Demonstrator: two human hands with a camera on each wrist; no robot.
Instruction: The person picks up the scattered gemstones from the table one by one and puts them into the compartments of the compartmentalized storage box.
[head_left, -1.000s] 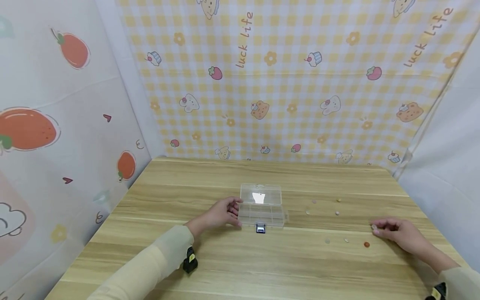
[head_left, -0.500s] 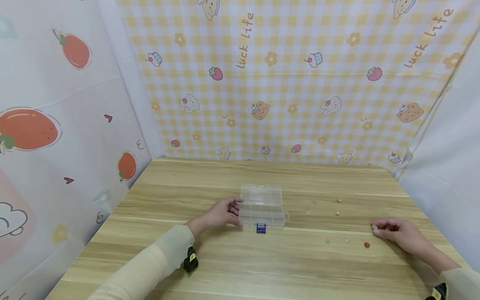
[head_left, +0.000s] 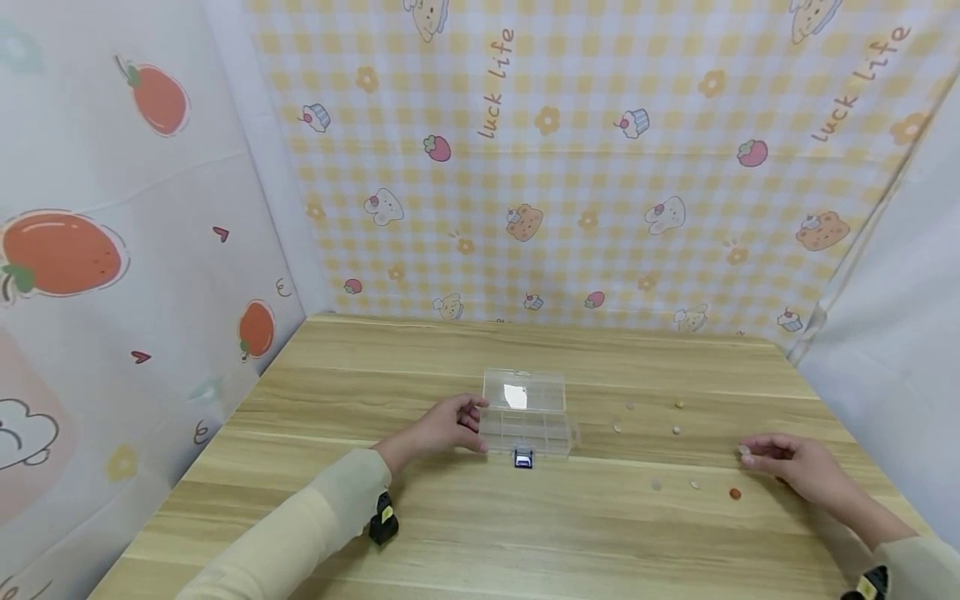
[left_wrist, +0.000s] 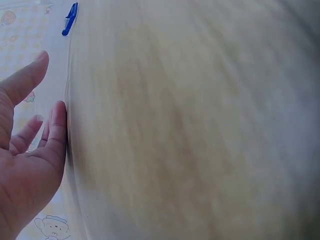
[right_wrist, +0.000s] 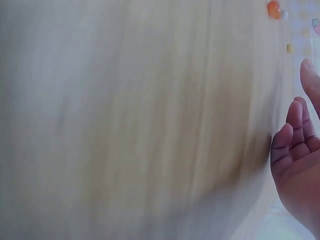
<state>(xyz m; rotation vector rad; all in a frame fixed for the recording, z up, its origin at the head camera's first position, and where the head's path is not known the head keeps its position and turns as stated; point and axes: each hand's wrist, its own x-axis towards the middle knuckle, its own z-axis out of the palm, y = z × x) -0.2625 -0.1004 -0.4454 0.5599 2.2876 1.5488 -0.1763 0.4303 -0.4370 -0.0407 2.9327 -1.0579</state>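
Note:
A clear plastic compartment box (head_left: 525,427) stands on the table with its lid (head_left: 523,388) folded back and a blue clasp (head_left: 523,458) at its front. My left hand (head_left: 442,427) holds the box's left end, thumb at the front corner and forefinger at the back one. In the left wrist view the same hand (left_wrist: 35,145) shows its spread thumb, with the blue clasp (left_wrist: 70,19) beyond. Between thumb and forefinger, my right hand (head_left: 795,467) pinches a small whitish translucent piece (head_left: 745,450). That piece is hidden in the right wrist view.
Several small pieces lie between box and right hand: an orange-red one (head_left: 735,493), a white one (head_left: 694,484), a greyish one (head_left: 656,484), a yellow one (head_left: 679,404) and a pinkish one (head_left: 676,431). A checked curtain (head_left: 555,192) hangs behind the wooden table (head_left: 420,358).
My right hand has shifted slightly left with the whitish piece, which now shows more at the fingertips. The left hand stays at the box, and the head view has moved slightly.

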